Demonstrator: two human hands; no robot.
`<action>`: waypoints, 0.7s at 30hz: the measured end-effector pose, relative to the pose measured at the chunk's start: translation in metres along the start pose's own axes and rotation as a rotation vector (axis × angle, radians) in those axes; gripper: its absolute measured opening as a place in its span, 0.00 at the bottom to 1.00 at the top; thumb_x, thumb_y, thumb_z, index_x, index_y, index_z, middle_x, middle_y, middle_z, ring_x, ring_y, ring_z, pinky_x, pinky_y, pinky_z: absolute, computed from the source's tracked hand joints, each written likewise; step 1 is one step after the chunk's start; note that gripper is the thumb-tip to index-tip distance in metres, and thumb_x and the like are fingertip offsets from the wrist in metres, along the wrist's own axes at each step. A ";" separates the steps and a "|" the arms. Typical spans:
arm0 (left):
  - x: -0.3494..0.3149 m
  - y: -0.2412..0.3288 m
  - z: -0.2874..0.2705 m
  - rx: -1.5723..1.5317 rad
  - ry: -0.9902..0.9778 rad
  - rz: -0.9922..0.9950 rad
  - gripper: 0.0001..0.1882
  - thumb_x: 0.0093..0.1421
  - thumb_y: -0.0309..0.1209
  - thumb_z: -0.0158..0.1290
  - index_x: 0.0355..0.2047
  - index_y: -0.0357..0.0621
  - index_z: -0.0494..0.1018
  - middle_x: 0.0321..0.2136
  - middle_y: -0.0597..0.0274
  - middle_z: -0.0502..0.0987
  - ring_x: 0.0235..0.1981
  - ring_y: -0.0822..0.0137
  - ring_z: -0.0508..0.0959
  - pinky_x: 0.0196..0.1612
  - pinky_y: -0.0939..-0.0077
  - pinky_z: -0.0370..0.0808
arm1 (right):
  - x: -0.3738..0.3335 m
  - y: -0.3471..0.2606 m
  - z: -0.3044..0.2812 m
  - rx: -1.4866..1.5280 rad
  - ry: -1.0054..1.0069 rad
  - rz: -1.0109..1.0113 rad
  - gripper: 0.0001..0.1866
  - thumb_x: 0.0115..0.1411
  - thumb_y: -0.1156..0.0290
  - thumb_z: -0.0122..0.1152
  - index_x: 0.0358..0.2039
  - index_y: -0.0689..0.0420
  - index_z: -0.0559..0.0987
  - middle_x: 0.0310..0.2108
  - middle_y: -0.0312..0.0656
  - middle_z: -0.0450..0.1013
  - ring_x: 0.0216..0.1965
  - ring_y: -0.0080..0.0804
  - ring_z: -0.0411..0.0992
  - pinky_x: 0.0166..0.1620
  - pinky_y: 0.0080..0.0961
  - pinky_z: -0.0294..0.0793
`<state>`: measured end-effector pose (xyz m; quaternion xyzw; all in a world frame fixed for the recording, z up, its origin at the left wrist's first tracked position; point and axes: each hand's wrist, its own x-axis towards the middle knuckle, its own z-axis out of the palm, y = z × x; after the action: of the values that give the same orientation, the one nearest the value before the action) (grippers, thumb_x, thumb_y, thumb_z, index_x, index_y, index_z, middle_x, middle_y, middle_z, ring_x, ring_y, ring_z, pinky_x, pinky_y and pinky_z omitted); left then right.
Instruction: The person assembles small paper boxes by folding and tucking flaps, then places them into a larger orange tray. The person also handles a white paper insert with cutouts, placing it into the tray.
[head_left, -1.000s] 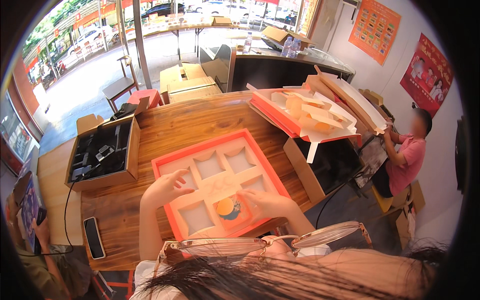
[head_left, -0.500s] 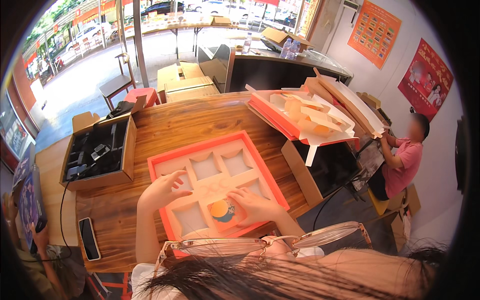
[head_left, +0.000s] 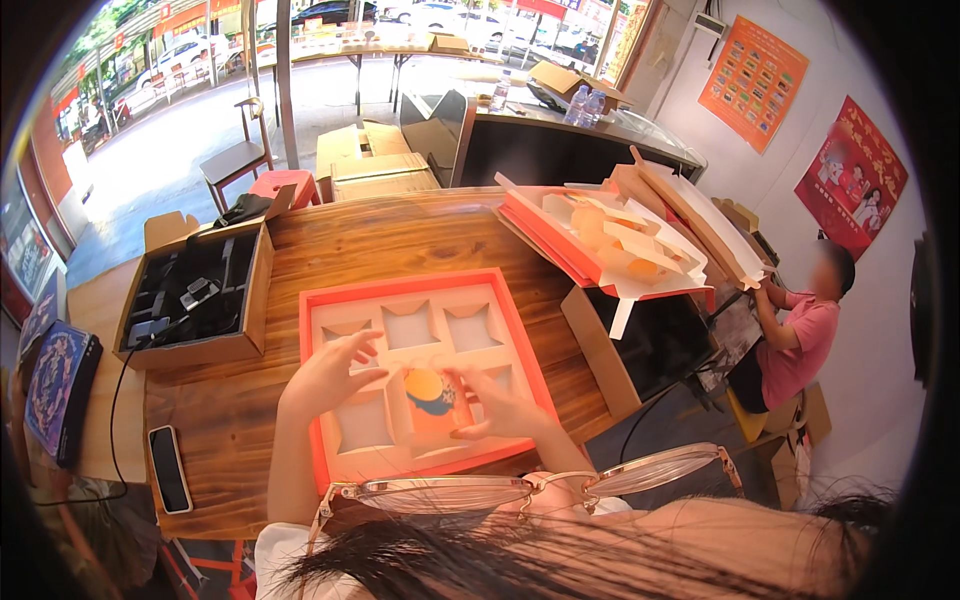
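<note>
A red-rimmed gift-box tray (head_left: 530, 350) lies on the wooden table, its pale insert (head_left: 345, 312) divided into several square compartments. Over the near middle compartment is a small orange box (head_left: 437, 425) with a yellow disc and blue pattern on top. My right hand (head_left: 500, 405) grips it from its right side, thumb near, fingers far. Whether its base rests in the compartment or hangs above it, I cannot tell. My left hand (head_left: 335, 375) hovers over the tray's left side with fingers apart, holding nothing.
An open carton (head_left: 255, 310) with black contents and a phone (head_left: 170, 468) are at left. Flattened red and white packaging (head_left: 600, 230) is piled at the far right, above an open carton (head_left: 605, 350). A person in pink (head_left: 808, 335) sits at right.
The small box and my right hand have shifted slightly up and left, and the tray appears turned a little. The hands on the dark blue box at far left have come off it.
</note>
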<state>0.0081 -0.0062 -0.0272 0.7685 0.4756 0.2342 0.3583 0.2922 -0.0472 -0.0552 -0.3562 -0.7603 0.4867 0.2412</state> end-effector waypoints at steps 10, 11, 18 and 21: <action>-0.018 0.037 -0.022 -0.278 0.231 0.345 0.46 0.42 0.31 0.69 0.61 0.49 0.60 0.60 0.56 0.62 0.59 0.58 0.65 0.57 0.63 0.67 | 0.044 -0.059 -0.021 -0.169 0.250 -0.232 0.48 0.47 0.69 0.72 0.64 0.59 0.52 0.59 0.47 0.55 0.61 0.38 0.57 0.58 0.34 0.67; -0.018 0.037 -0.026 -0.212 0.239 0.382 0.48 0.40 0.31 0.70 0.62 0.49 0.60 0.62 0.57 0.60 0.61 0.58 0.62 0.59 0.62 0.65 | 0.047 -0.063 -0.021 -0.174 0.264 -0.223 0.48 0.49 0.69 0.71 0.65 0.59 0.52 0.59 0.48 0.55 0.61 0.38 0.58 0.59 0.34 0.67; -0.015 0.044 -0.018 -0.114 0.399 0.369 0.53 0.36 0.34 0.72 0.63 0.49 0.57 0.66 0.58 0.52 0.65 0.56 0.55 0.64 0.59 0.58 | 0.067 -0.083 -0.028 -0.039 0.326 -0.106 0.41 0.57 0.65 0.63 0.63 0.68 0.53 0.59 0.52 0.55 0.60 0.39 0.60 0.60 0.32 0.66; -0.020 0.050 -0.021 -0.112 0.473 0.371 0.52 0.36 0.34 0.72 0.63 0.48 0.58 0.65 0.57 0.54 0.65 0.56 0.56 0.64 0.59 0.58 | 0.073 -0.085 -0.026 -0.051 0.184 -0.096 0.40 0.58 0.65 0.63 0.63 0.68 0.53 0.59 0.52 0.55 0.59 0.39 0.61 0.60 0.32 0.66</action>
<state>0.0127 -0.0319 0.0245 0.7454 0.3836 0.4939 0.2307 0.2388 0.0010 0.0345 -0.3688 -0.7632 0.4204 0.3238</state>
